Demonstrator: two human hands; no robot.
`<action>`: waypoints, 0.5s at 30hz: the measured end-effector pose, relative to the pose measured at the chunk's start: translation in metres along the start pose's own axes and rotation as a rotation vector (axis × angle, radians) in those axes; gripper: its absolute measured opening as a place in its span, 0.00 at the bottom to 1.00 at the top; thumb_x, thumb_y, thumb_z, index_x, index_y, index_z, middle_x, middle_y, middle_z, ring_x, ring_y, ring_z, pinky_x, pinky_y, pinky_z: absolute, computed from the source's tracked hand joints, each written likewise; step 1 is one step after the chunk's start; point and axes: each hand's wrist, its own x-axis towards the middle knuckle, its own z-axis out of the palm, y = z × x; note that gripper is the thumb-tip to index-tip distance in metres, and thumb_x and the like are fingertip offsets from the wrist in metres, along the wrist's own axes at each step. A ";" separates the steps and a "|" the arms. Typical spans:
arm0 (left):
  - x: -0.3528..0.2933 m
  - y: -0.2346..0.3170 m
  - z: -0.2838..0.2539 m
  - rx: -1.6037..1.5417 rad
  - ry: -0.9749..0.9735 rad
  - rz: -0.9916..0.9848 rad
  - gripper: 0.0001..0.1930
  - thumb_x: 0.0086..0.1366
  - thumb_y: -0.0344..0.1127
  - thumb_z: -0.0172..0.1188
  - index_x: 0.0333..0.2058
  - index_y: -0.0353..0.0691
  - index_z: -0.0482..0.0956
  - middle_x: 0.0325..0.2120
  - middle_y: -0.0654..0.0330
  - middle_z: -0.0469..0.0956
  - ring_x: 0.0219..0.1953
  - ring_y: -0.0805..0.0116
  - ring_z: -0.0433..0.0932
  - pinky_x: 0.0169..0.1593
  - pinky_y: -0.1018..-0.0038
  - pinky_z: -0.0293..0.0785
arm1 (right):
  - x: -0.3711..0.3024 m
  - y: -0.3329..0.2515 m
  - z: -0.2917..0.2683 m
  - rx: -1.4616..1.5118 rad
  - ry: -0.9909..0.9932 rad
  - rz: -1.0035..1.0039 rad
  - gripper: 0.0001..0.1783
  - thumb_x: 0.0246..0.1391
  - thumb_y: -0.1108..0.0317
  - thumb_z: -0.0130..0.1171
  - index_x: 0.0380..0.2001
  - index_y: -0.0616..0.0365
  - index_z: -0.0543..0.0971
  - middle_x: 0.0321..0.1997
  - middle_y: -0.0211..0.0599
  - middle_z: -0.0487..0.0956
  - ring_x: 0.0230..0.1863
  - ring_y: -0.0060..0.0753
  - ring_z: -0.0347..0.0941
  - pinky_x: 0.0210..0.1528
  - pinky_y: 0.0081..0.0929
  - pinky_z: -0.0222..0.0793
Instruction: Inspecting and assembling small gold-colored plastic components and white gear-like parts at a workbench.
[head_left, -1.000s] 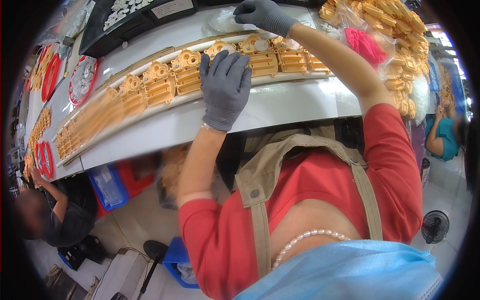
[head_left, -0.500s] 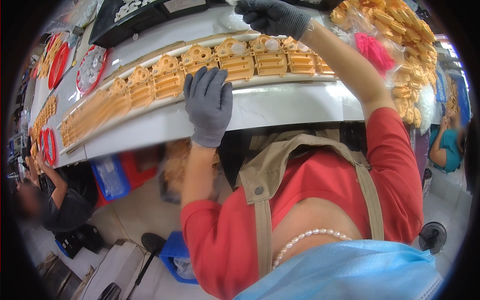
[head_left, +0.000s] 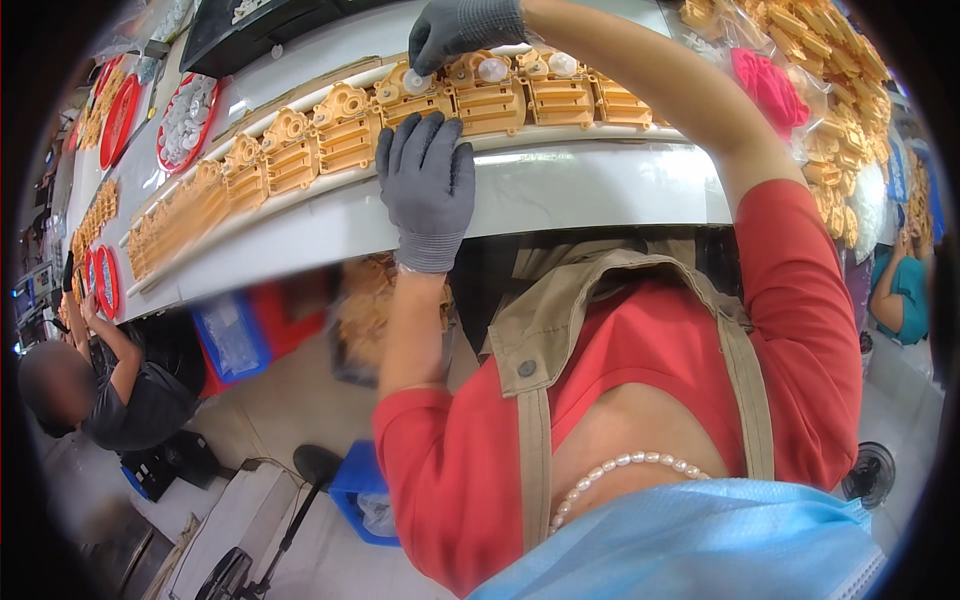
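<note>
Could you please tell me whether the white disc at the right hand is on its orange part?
Seemingly on: the white disc overlaps the orange part, touching the right hand; whether seated, I cannot tell.

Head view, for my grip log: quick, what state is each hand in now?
Left hand: open, beside an orange plastic part.
Right hand: at a white round piece; whether gripping cannot be told.

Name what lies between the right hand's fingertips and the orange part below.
In the head view, a whitish round piece; whether it's seated is unclear.
</note>
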 end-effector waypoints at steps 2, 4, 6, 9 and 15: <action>-0.001 -0.001 0.001 -0.010 -0.008 -0.001 0.14 0.57 0.33 0.65 0.44 0.45 0.82 0.45 0.57 0.81 0.53 0.54 0.76 0.64 0.54 0.63 | 0.006 -0.008 0.000 -0.194 -0.055 0.055 0.19 0.44 0.57 0.71 0.35 0.60 0.87 0.34 0.36 0.87 0.32 0.29 0.79 0.38 0.31 0.73; 0.000 0.000 0.000 -0.013 -0.004 -0.012 0.14 0.57 0.33 0.65 0.44 0.45 0.82 0.45 0.57 0.81 0.53 0.53 0.76 0.63 0.54 0.63 | 0.000 -0.016 -0.002 -0.285 -0.016 0.044 0.18 0.44 0.57 0.70 0.34 0.60 0.87 0.32 0.35 0.86 0.31 0.29 0.78 0.36 0.31 0.73; 0.000 0.001 0.001 -0.013 -0.005 -0.011 0.14 0.57 0.33 0.65 0.44 0.45 0.82 0.45 0.57 0.81 0.53 0.53 0.76 0.63 0.54 0.63 | -0.006 -0.022 -0.005 -0.375 0.026 0.034 0.18 0.45 0.58 0.70 0.34 0.60 0.87 0.30 0.35 0.85 0.29 0.29 0.77 0.34 0.30 0.72; -0.002 0.000 0.004 -0.017 0.010 -0.008 0.14 0.57 0.33 0.64 0.44 0.45 0.82 0.45 0.57 0.81 0.53 0.53 0.76 0.63 0.53 0.63 | -0.021 -0.022 -0.014 0.011 0.041 0.131 0.16 0.48 0.58 0.68 0.34 0.61 0.86 0.26 0.32 0.82 0.26 0.27 0.74 0.30 0.29 0.69; -0.004 -0.005 0.005 -0.031 0.011 0.025 0.14 0.58 0.32 0.64 0.45 0.45 0.82 0.47 0.55 0.80 0.53 0.49 0.75 0.64 0.50 0.63 | -0.122 0.006 -0.075 0.162 0.287 0.194 0.14 0.56 0.57 0.65 0.35 0.58 0.84 0.25 0.25 0.78 0.25 0.17 0.71 0.27 0.19 0.68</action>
